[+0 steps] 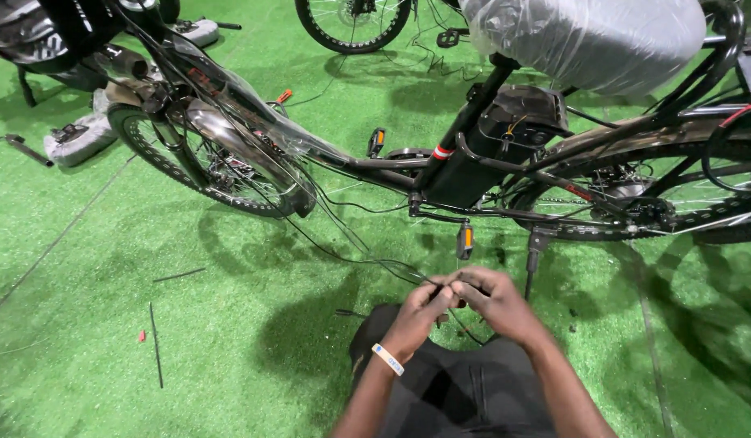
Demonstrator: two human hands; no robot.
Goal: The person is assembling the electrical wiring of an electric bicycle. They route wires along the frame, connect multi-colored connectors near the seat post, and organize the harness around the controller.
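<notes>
Your left hand (pixel 420 312) and right hand (pixel 493 302) pinch thin black cable (pixel 343 243) together, fingertips touching. Pull too hard, cable could snag on pedal (pixel 464 240).

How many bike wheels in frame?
3. Front wheel at left, rear wheel at right, cut by the edge, both on the near bike; a third wheel at top centre, partly cropped. More may lie out of frame.

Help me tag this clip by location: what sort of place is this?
Probably a bicycle assembly or repair area. An electric bicycle stands on green artificial turf, its seat in plastic wrap, loose cables trailing, another bicycle wheel behind.
</notes>
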